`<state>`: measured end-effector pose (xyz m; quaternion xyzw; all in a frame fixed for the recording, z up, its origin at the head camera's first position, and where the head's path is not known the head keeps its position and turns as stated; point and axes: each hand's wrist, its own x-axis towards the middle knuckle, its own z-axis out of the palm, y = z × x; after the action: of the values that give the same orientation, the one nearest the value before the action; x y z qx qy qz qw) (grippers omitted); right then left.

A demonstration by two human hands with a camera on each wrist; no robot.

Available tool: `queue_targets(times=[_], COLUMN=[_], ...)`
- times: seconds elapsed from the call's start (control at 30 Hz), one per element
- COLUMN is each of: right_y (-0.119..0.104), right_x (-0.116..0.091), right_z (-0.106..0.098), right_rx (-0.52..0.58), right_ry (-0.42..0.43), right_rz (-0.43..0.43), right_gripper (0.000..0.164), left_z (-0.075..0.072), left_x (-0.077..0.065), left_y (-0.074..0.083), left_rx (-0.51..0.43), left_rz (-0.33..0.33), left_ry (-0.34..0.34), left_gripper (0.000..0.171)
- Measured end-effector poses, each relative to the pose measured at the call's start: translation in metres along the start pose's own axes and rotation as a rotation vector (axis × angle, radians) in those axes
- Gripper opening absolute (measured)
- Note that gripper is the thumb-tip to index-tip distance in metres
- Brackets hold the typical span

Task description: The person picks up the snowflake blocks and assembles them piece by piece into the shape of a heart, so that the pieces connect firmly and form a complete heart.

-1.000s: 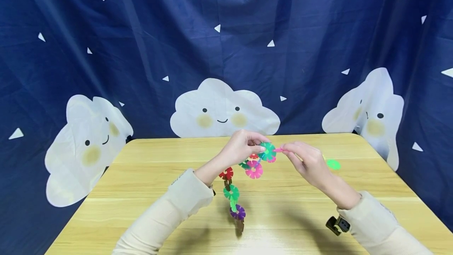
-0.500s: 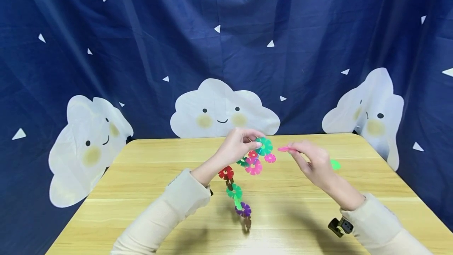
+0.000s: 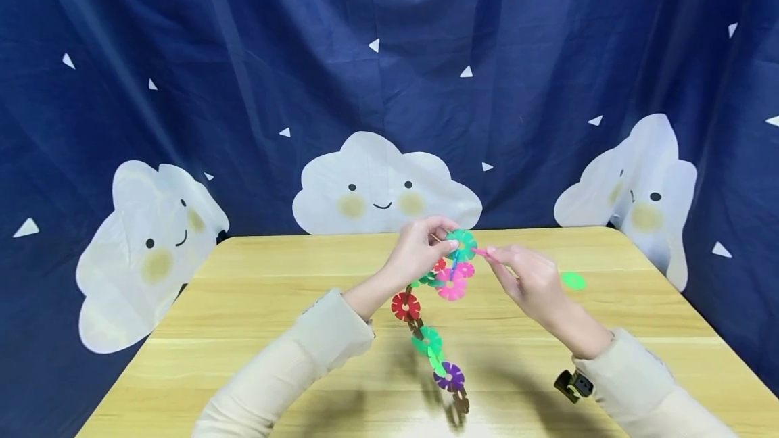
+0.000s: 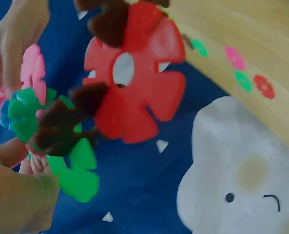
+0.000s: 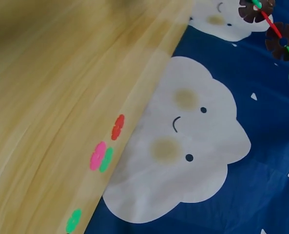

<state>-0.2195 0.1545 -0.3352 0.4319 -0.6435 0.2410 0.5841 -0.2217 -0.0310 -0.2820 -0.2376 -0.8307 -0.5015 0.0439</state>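
In the head view my left hand (image 3: 416,249) holds a teal slotted flower disc (image 3: 464,245) between thumb and fingers, above the table. From it runs a chain of interlocked discs, including a pink disc (image 3: 450,284), a red disc (image 3: 406,306), a green disc (image 3: 428,341) and a purple disc (image 3: 449,376), ending in a brown one (image 3: 460,400). My right hand (image 3: 532,282) pinches another pink disc (image 3: 481,251), seen edge-on, its tip right at the teal disc's rim. The left wrist view shows the chain's large red disc (image 4: 139,73) close up between brown ones.
Loose discs lie on the wooden table (image 3: 255,303): a bright green one (image 3: 573,280) to the right, and red (image 5: 117,127), pink (image 5: 98,156) and green (image 5: 73,221) ones in the right wrist view. A blue curtain (image 3: 389,53) with clouds stands behind.
My right hand drew the pink disc back from the teal disc, then brought it to the teal rim again. The hanging chain has swung to the right.
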Motion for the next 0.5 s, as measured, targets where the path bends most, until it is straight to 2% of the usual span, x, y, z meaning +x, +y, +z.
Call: queue_targets(times=[0.13, 0.27, 0.5], right_y=[0.0003, 0.0007, 0.0026], right_x=[-0.0005, 0.0001, -0.0001], right_z=[0.0043, 0.0051, 0.0032], right_rx=[-0.04, -0.077, -0.104], right_ry=[0.032, 0.057, 0.001], right_rz=[-0.028, -0.017, -0.037], right_gripper=[0.031, 0.032, 0.028], left_z=[0.0049, 0.0083, 0.0101], left_x=[0.0016, 0.0045, 0.0052], left_y=[-0.0017, 0.0009, 0.0027], left_rx=[-0.017, -0.04, -0.046], left_rz=[-0.048, -0.085, -0.124], left_ry=[0.022, 0.02, 0.016], left_gripper=[0.016, 0.014, 0.01])
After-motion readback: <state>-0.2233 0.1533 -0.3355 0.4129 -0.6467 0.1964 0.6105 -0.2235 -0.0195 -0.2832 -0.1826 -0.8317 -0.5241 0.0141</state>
